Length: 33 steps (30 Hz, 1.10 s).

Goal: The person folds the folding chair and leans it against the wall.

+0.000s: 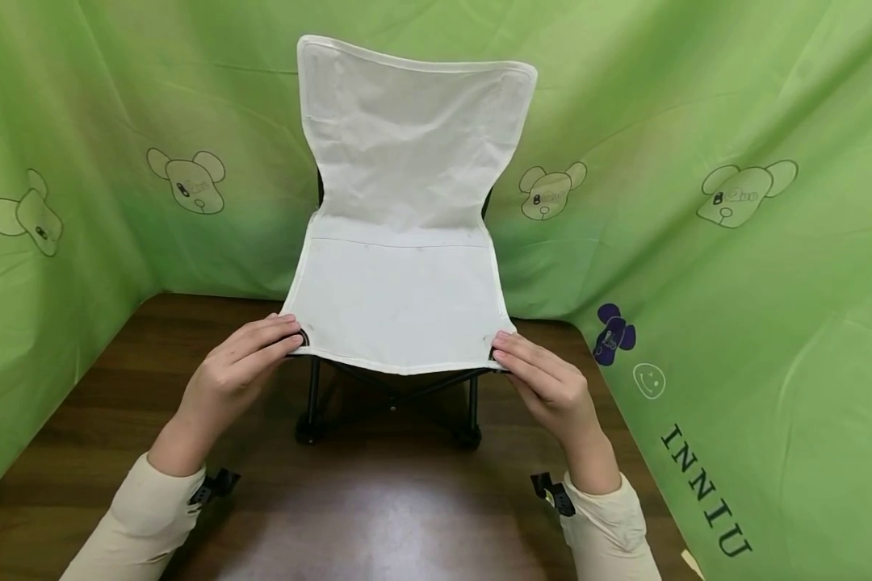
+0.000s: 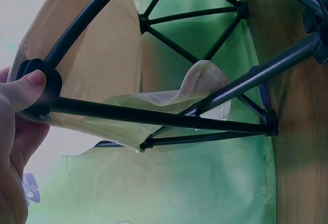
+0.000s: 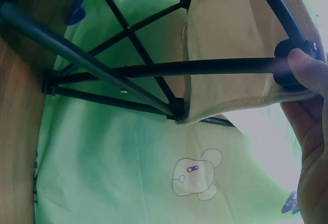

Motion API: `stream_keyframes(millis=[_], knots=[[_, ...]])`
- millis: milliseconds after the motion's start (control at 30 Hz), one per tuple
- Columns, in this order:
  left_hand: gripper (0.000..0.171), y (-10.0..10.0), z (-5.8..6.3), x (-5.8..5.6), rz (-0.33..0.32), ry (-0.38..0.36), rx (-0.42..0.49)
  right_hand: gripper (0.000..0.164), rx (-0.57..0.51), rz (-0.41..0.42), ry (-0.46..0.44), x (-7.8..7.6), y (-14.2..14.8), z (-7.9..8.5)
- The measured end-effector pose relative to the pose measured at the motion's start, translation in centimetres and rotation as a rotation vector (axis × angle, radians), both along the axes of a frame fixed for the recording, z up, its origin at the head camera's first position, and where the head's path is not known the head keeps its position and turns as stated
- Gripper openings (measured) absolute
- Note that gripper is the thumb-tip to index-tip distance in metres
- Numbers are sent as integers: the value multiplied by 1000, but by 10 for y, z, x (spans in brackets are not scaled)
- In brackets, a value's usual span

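A small folding chair with a white fabric seat and backrest stands unfolded, its front toward me. My left hand grips the seat's front left corner, fingers over the fabric. In the left wrist view, its thumb presses a black plastic corner joint from below. At the front right corner, my right hand holds the seat the same way, thumb on the matching joint in the right wrist view. Black crossed tubes make up the frame under the seat.
The chair's dark feet rest on a brown wood-grain tabletop. Green printed cloth with cartoon bear heads hangs behind the chair and along both sides. A black clip-like piece sits at each cuff.
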<state>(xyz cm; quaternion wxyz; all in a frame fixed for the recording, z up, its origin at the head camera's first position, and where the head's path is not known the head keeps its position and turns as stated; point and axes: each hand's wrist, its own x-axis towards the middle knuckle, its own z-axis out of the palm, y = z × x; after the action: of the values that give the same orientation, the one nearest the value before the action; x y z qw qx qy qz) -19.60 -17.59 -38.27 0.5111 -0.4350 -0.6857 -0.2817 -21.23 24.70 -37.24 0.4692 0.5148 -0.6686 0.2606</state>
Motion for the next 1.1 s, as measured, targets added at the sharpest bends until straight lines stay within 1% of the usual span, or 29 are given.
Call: stream_keyframes(millis=[233, 500, 700, 1100], knots=[[24, 2, 2, 3, -1, 20, 16, 18, -6, 3, -1, 3, -3, 1], [22, 7, 8, 5, 32, 59, 31, 18, -15, -9, 18, 6, -7, 7], [22, 9, 9, 7, 55, 74, 20, 18, -10, -7, 17, 7, -9, 10], [23, 9, 16, 6, 82, 62, -15, 19, -13, -19, 36, 10, -16, 19]])
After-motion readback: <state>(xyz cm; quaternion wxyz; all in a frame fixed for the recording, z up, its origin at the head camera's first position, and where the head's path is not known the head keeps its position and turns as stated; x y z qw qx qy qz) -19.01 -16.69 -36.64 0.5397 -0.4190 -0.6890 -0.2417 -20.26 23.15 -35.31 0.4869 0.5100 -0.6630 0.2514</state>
